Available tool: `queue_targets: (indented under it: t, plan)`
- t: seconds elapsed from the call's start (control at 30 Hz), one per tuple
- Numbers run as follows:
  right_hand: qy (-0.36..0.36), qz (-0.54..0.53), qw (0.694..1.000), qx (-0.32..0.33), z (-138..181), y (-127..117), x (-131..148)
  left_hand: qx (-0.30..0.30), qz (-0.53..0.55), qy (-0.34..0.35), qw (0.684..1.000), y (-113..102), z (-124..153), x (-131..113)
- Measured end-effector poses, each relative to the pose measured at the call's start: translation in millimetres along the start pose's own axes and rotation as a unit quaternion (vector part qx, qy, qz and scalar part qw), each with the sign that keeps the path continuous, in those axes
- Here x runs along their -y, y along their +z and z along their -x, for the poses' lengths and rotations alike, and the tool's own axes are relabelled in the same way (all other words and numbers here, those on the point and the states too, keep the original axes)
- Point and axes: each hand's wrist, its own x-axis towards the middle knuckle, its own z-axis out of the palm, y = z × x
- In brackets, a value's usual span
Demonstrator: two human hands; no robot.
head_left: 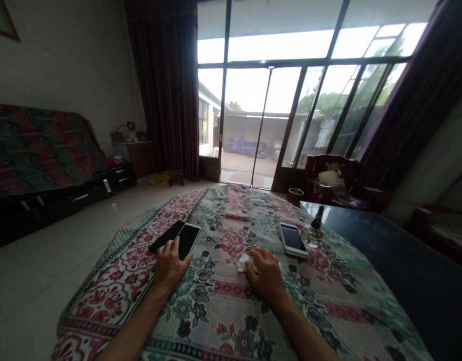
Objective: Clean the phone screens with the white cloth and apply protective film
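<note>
A white-edged smartphone (189,237) with a dark screen lies on the patterned tablecloth (225,316). My left hand (170,266) grips its near end, thumb by the right edge and fingers by the left. Just left of it, partly covered, is a flat black device (167,237), probably another phone. In my right hand (264,273) a crumpled white tissue (243,262) is pinched against the cloth, its rest hidden by the fingers. Farther right, another white smartphone (293,238) lies screen up, seemingly on top of a second flat thing.
A clear glass bottle (314,233) with a black top stands beyond the right-hand phone. The cloth hangs over the round table's left side. A dark table (396,255) adjoins on the right, with a wooden chair (332,175) behind. Glass doors (249,125) stand ahead.
</note>
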Motion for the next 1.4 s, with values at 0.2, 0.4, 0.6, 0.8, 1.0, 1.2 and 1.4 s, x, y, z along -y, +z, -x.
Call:
queue_targets:
  t: [0.2,0.4,0.6,0.8,1.0,1.2,1.4]
  plan:
    - [0.027,-0.010,1.000,0.003,-0.4,3.1,-2.6,-0.015,0.016,0.025,0.999,8.7,0.4,4.0]
    - [0.029,-0.006,1.000,0.002,-0.2,0.0,1.2,-0.021,0.062,0.064,0.996,6.6,0.8,-0.4]
    - [0.031,-0.002,0.999,-0.003,-0.5,-0.4,2.3,0.029,0.144,0.112,0.983,5.6,8.2,-32.0]
    - [0.038,-0.052,0.997,-0.034,-0.5,-1.6,-0.3,0.079,0.200,0.166,0.962,16.0,-6.6,-95.5]
    - [0.007,-0.107,0.991,-0.085,1.6,-4.8,-1.6,0.076,0.216,0.173,0.958,26.1,-14.4,-121.2]
    - [-0.039,-0.107,0.993,-0.033,2.0,-6.5,2.3,0.077,0.227,0.170,0.956,22.2,-9.6,-106.9]
    - [-0.062,-0.092,0.993,0.035,2.2,-10.3,2.0,0.091,0.256,0.200,0.942,20.8,-14.8,-103.2]
